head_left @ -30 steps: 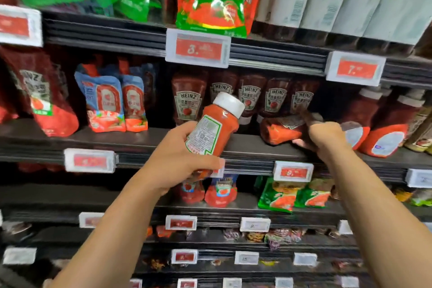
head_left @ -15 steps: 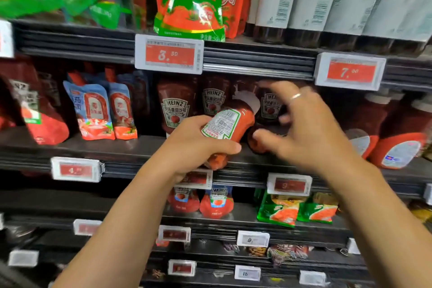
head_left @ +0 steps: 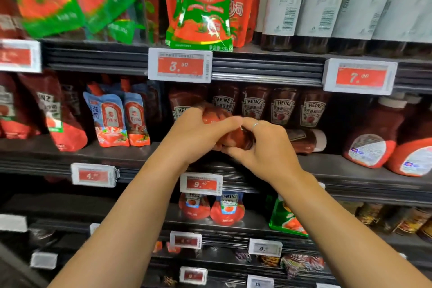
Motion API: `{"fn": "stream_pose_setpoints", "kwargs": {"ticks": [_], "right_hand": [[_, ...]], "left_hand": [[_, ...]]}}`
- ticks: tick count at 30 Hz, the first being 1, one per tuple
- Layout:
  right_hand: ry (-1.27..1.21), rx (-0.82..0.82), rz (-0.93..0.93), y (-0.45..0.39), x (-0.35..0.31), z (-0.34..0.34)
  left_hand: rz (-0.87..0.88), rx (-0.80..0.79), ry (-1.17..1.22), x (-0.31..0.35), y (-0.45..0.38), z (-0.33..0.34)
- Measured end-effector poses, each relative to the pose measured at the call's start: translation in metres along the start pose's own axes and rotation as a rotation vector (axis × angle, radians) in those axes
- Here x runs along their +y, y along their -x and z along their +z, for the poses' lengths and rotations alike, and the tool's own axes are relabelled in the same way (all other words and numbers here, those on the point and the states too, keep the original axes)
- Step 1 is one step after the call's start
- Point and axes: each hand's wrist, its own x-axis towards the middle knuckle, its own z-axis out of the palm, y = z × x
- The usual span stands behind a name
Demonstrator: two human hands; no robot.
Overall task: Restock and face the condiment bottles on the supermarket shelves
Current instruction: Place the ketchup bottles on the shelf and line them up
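Red and glossy, the plastic ketchup bottle (head_left: 214, 116) sits between both hands in front of the middle shelf (head_left: 117, 154), just before a row of upright Heinz bottles (head_left: 268, 110) with keystone-shaped labels. The left hand (head_left: 198, 133) wraps its fingers round the bottle from the left side, and the right hand (head_left: 264, 147), with a thin ring on one finger, pinches its lower part; most of the bottle is hidden by them. Another bottle (head_left: 306, 140) lies on its side to the right, its white cap pointing right. Soft blue pouches (head_left: 115, 119) stand at the left. White price tags with red panels read 3.50 (head_left: 180, 65), 7.00 (head_left: 360, 76) and 9.40 (head_left: 201, 183).
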Motion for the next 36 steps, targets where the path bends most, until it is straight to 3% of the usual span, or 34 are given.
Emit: {"fn": "stream_pose_setpoints", "kwargs": {"ticks": [4,7,14,20,24,31,36], "right_hand": [[-0.131,0.143,0.179,-0.002,-0.006,0.007],[-0.133,0.172,0.246,-0.003,-0.007,0.013],[-0.257,0.061,0.327,0.01,0.001,0.023],[-0.415,-0.008,0.326,0.019,0.002,0.03],[-0.418,-0.02,0.307,0.022,0.005,0.031],[-0.401,-0.027,0.333,0.024,0.009,0.024],[-0.439,-0.006,0.366,0.007,0.009,0.014]], "left_hand": [[0.073,0.208,-0.326,0.012,-0.006,0.014],[0.109,0.257,-0.427,0.018,-0.014,0.025],[0.103,0.166,-0.305,0.007,-0.022,0.021],[0.074,0.311,-0.345,-0.014,-0.009,0.034],[0.101,0.342,-0.247,-0.038,0.003,0.048],[0.156,0.252,-0.042,-0.062,-0.003,0.049],[0.145,0.202,-0.07,-0.071,-0.008,0.045]]}}
